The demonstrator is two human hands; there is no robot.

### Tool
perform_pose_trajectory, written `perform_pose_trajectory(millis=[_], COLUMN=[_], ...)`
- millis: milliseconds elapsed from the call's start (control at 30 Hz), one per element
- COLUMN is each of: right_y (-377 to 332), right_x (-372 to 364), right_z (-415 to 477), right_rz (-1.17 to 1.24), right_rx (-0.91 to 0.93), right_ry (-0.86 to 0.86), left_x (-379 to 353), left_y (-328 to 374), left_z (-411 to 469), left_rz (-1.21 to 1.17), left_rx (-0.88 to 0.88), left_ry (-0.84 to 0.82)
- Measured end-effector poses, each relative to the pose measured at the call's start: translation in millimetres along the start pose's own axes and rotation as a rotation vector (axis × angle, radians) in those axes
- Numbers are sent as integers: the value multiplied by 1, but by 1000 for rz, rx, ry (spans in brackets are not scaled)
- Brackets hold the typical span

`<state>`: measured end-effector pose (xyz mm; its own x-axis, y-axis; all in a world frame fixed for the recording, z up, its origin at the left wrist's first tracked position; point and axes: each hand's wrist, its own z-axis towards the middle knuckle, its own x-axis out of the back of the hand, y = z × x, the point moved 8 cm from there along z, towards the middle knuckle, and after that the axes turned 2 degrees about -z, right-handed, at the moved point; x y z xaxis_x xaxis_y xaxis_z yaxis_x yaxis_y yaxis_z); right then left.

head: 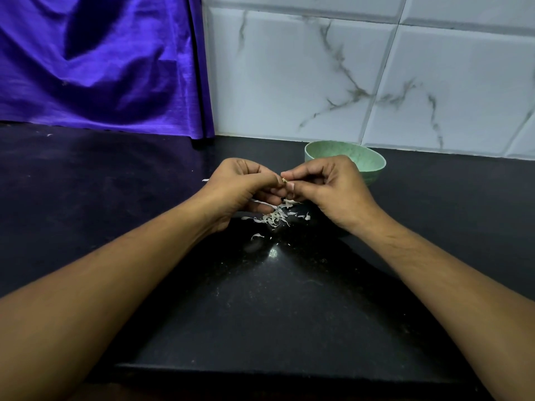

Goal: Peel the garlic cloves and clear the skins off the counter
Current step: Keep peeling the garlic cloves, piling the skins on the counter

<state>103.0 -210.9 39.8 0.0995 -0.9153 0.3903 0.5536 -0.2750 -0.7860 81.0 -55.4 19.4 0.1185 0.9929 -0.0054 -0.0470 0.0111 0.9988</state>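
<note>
Both hands meet above the black counter (260,299). My left hand (243,189) and my right hand (330,189) pinch a small garlic clove (284,180) between their fingertips; only a pale tip of it shows. Directly below them lies a heap of white garlic skins (275,217), with a few loose flakes (256,236) nearer to me. Behind my right hand stands a pale green bowl (370,162); its contents are hidden.
A purple cloth (101,68) hangs at the back left down to the counter. White marbled wall tiles (376,82) run behind the bowl. The counter's front edge (260,371) is close to me.
</note>
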Motion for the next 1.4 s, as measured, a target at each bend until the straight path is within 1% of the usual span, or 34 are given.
perform_pose_trajectory(millis=[333, 533, 667, 833, 1033, 1100, 1200, 1400], right_y=[-3, -2, -2, -3, -9, -7, -2, 0], right_x=[-7, -6, -9, -8, 8, 11, 12, 9], right_z=[-3, -1, -1, -3, -2, -2, -2, -3], right_rz=[42, 186, 222, 289, 530, 524, 444, 359], right_rx=[5, -24, -36, -50, -105, -118, -131, -133], right_ry=[6, -28, -44, -8, 103, 116, 128, 105], left_x=[2, 1, 1, 1, 4, 6, 5, 4], left_y=[-1, 6, 5, 6, 0, 1, 2, 8], left_z=[0, 1, 2, 4, 5, 5, 6, 6], left_rz=[27, 29, 49, 37, 107, 108, 129, 160], left_rx=[-3, -45, -59, -56, -14, -19, -34, -87], left_ry=[95, 75, 58, 51, 69, 77, 67, 46])
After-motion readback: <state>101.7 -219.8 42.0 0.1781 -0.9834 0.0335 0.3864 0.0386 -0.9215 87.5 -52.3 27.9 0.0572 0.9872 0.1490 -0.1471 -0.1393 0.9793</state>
